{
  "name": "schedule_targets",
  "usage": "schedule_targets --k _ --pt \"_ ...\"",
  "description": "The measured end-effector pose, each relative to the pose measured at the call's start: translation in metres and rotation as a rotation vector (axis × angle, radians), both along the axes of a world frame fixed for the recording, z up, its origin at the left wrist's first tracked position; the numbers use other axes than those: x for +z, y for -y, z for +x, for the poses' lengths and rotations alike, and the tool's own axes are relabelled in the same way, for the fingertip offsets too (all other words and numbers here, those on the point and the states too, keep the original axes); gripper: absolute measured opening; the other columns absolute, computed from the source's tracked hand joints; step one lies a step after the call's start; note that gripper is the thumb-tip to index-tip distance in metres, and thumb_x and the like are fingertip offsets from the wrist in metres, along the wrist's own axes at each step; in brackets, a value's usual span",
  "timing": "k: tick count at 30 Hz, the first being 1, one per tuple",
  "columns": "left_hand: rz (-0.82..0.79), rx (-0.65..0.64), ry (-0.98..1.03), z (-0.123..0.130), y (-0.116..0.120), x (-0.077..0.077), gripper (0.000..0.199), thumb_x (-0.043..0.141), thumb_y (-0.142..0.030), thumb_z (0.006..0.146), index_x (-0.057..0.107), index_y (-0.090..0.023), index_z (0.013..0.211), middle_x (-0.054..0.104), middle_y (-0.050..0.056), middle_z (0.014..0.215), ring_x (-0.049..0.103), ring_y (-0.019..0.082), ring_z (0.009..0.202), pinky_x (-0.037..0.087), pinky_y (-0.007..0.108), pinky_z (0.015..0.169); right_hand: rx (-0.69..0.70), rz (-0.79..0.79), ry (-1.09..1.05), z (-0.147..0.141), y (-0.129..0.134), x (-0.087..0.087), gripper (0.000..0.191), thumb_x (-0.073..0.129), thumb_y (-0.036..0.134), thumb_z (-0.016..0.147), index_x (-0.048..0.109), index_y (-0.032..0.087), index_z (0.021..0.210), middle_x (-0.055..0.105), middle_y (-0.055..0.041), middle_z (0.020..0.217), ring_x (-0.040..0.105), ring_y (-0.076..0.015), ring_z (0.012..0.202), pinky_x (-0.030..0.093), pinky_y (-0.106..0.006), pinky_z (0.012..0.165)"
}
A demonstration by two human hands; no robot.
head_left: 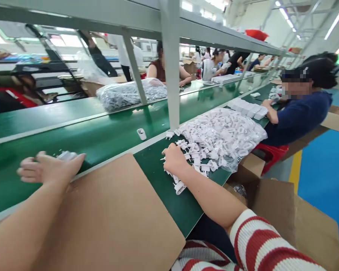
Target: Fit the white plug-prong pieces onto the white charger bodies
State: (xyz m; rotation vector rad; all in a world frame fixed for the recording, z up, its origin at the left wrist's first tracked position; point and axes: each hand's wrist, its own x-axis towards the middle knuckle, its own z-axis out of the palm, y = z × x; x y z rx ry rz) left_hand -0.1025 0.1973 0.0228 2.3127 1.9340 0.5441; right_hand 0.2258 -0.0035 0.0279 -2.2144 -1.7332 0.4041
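Note:
My left hand (pixel 49 169) reaches over the green conveyor belt (pixel 113 131), its thumb spread away from its fingers. Just beyond it, between thumb and fingers, is a white plug piece (pixel 67 155) with thin pins; I cannot see whether the palm touches it. My right hand (pixel 174 161) is at the left edge of a pile of loose white plug pieces (pixel 196 156), its fingers curled round one whose pins poke out beside the fingertips. Another white piece (pixel 141 134) lies alone on the belt.
A clear bag of white parts (pixel 223 131) adjoins the pile. Cardboard (pixel 113 222) covers the near bench; open cartons (pixel 274 207) stand at right. A metal post (pixel 171 67) rises beside the belt. A co-worker in a dark shirt (pixel 305 113) sits at right; others work across the belt.

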Motion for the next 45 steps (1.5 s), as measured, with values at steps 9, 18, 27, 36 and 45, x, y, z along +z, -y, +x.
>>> schedule_targets --k 9,18,27,36,45 --pt "0.135 -0.669 -0.147 0.132 -0.02 0.004 0.092 0.057 -0.04 0.087 0.017 -0.026 0.17 -0.006 0.007 0.183 -0.001 0.043 0.167 0.009 0.064 0.134 0.109 0.278 -0.012 -0.018 0.007 -0.002 0.038 0.058 0.013 0.092 0.073 0.022 0.125 0.07 -0.0066 0.123 0.063 -0.0249 0.112 0.051 -0.031 0.08" --pt "-0.153 -0.738 -0.307 0.164 -0.073 -0.008 0.058 0.066 -0.059 0.073 0.078 -0.021 0.115 0.066 0.025 0.139 0.049 0.053 0.141 0.038 0.06 0.115 0.088 0.409 -0.386 -0.016 0.0 -0.013 0.032 0.067 0.015 0.088 0.078 0.026 0.117 0.077 -0.0025 0.119 0.072 -0.0212 0.104 0.056 -0.029 0.087" --pt "-0.069 -0.593 -0.033 0.098 0.022 0.024 0.052 0.054 -0.054 0.089 0.072 -0.019 0.124 0.074 0.013 0.122 0.061 0.034 0.121 0.045 0.042 0.109 -0.034 0.219 -1.629 -0.012 0.004 0.001 0.036 0.092 0.026 0.06 0.077 0.019 0.091 0.081 -0.0049 0.096 0.077 -0.0207 0.094 0.065 -0.032 0.089" --pt "-0.316 -0.625 0.145 0.072 0.191 0.008 0.04 0.045 -0.046 0.103 0.067 -0.017 0.12 0.067 0.016 0.122 0.065 0.033 0.111 0.051 0.047 0.101 0.065 0.213 -1.223 -0.029 0.03 0.011 0.039 0.09 0.032 0.066 0.082 0.023 0.103 0.077 0.0004 0.088 0.063 -0.0109 0.068 0.051 -0.024 0.06" --pt "-0.318 -0.63 0.714 0.068 0.198 -0.034 0.042 0.075 -0.057 0.09 0.076 -0.019 0.108 0.065 0.007 0.102 0.062 0.022 0.089 0.053 0.033 0.08 0.358 0.45 -0.836 -0.032 0.03 -0.001 0.021 0.079 0.031 0.086 0.074 0.024 0.105 0.075 -0.0039 0.108 0.069 -0.0146 0.086 0.06 -0.035 0.086"
